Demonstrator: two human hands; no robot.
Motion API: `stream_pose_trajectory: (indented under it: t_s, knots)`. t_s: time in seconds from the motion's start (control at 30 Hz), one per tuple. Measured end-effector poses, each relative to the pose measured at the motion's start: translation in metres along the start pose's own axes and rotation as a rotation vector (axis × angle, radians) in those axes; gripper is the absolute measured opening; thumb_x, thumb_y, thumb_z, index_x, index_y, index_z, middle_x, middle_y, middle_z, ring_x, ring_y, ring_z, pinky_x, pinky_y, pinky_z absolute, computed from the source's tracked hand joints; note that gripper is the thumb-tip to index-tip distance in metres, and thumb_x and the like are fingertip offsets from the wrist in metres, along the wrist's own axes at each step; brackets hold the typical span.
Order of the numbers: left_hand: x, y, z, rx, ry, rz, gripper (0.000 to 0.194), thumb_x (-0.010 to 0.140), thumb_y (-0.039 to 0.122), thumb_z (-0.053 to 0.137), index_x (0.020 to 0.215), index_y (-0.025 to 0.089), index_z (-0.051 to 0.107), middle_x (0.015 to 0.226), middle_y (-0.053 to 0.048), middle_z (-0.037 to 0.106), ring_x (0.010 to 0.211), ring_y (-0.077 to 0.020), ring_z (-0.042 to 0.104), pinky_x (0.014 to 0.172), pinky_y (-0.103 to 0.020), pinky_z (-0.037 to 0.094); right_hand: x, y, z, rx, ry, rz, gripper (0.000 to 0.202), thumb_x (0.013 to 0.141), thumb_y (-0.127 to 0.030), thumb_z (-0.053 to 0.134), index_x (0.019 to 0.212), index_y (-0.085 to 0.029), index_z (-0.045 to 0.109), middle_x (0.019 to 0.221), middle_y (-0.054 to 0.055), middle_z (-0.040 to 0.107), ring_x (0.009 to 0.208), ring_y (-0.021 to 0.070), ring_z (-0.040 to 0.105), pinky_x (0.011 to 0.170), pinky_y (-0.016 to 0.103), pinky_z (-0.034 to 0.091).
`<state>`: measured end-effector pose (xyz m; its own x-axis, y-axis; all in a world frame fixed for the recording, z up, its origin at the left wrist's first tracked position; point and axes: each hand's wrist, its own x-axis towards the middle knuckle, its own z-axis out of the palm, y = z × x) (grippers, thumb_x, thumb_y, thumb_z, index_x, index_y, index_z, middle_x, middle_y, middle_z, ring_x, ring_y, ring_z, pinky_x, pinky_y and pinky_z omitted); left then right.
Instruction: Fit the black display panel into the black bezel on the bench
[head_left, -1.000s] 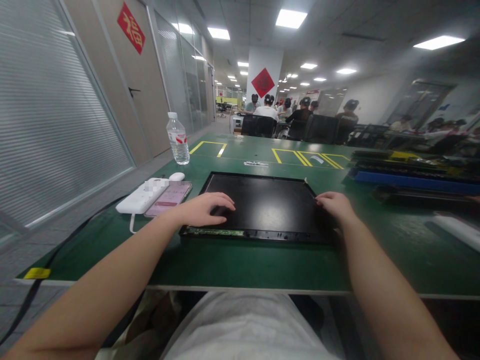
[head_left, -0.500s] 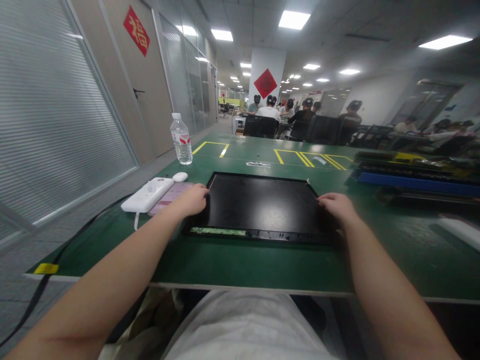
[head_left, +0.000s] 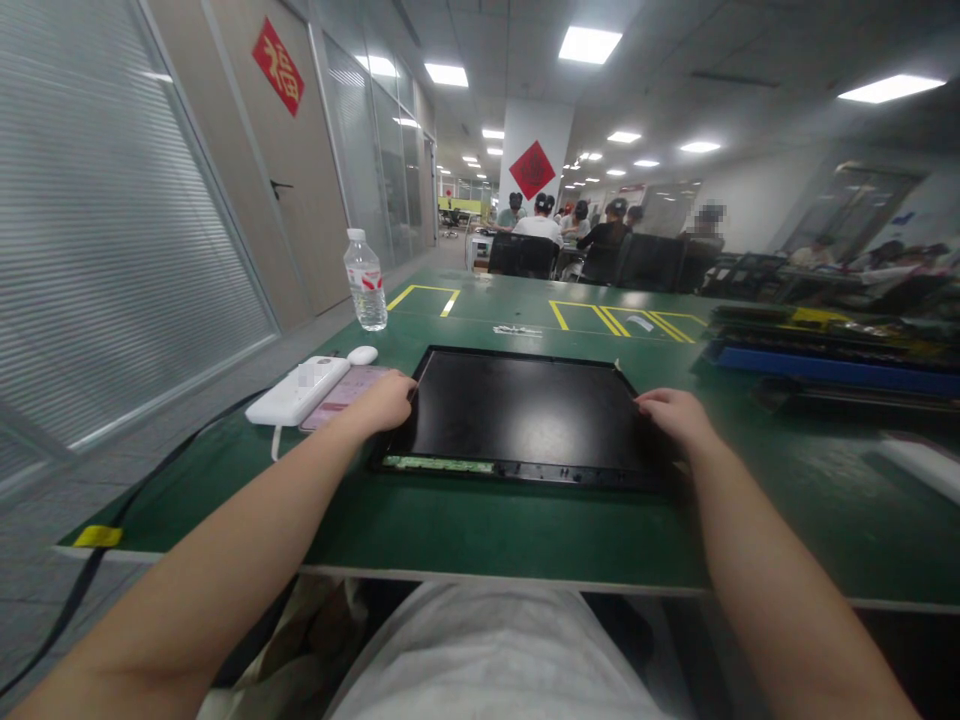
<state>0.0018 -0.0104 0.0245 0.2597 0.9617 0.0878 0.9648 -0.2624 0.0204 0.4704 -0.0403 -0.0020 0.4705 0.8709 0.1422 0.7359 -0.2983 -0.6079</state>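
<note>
A black flat display panel [head_left: 525,410] in a thin frame lies on the green table in front of me. Along its near edge runs a narrow green circuit board [head_left: 439,466]. My left hand [head_left: 390,400] is closed on the panel's left edge, fingertips at the frame. On the opposite side, my right hand [head_left: 675,412] pinches the right edge between thumb and fingers. The underside of the panel is hidden.
Left of the panel are a white power bank [head_left: 296,390], a phone [head_left: 346,396], a small white case [head_left: 363,355] and a water bottle [head_left: 365,282]. Stacked black and blue frames [head_left: 832,368] lie at the right. Several people sit beyond the table [head_left: 487,535].
The whole view has shifted very slightly. Both hands keep their places on the panel's side edges, and the panel stays where it was.
</note>
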Motion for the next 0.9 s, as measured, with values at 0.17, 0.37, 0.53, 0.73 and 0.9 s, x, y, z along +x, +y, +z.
stream_pose_trajectory:
  t_s: [0.17,0.37,0.53,0.73,0.9]
  knots:
    - [0.000,-0.002,-0.001,0.025,-0.032,0.030,0.053,0.082,0.005,0.047,0.126,0.015,0.075,0.127,-0.014,0.074,0.118,-0.0242,0.068,0.101,-0.025,0.048,-0.001,-0.002,-0.001,-0.007,0.005,0.003,0.022,0.071,-0.022,0.064,0.084,-0.022,0.082,0.084,0.005,0.077,0.082,0.0213,0.067,0.073,0.030,0.047]
    - [0.004,-0.010,0.004,-0.004,-0.028,0.037,0.055,0.082,0.009,0.047,0.129,0.022,0.074,0.129,-0.008,0.074,0.120,-0.0225,0.067,0.103,-0.025,0.048,-0.004,-0.005,-0.002,-0.027,0.012,0.010,0.023,0.071,-0.021,0.063,0.085,-0.022,0.082,0.086,0.005,0.077,0.081,0.0212,0.067,0.072,0.029,0.048]
    - [0.005,-0.011,0.004,-0.028,-0.019,0.035,0.058,0.080,0.008,0.048,0.130,0.021,0.073,0.132,-0.008,0.073,0.121,-0.0233,0.067,0.103,-0.024,0.048,-0.005,-0.006,-0.001,-0.080,0.030,-0.039,0.023,0.074,-0.020,0.063,0.086,-0.021,0.082,0.089,0.007,0.078,0.085,0.0225,0.069,0.074,0.030,0.049]
    - [0.007,-0.014,0.006,-0.020,-0.034,0.066,0.056,0.080,0.009,0.048,0.129,0.019,0.074,0.130,-0.009,0.074,0.121,-0.0223,0.067,0.104,-0.022,0.046,-0.006,-0.007,-0.001,-0.157,0.044,-0.069,0.022,0.077,-0.021,0.063,0.088,-0.021,0.082,0.092,0.009,0.078,0.089,0.0245,0.070,0.076,0.031,0.050]
    - [0.005,-0.013,0.006,-0.009,-0.034,0.044,0.058,0.082,0.008,0.047,0.134,0.017,0.071,0.134,-0.011,0.071,0.124,-0.0227,0.065,0.105,-0.023,0.046,-0.007,-0.007,-0.002,-0.145,0.046,-0.065,0.022,0.077,-0.021,0.063,0.087,-0.021,0.082,0.092,0.009,0.078,0.089,0.0244,0.070,0.077,0.031,0.050]
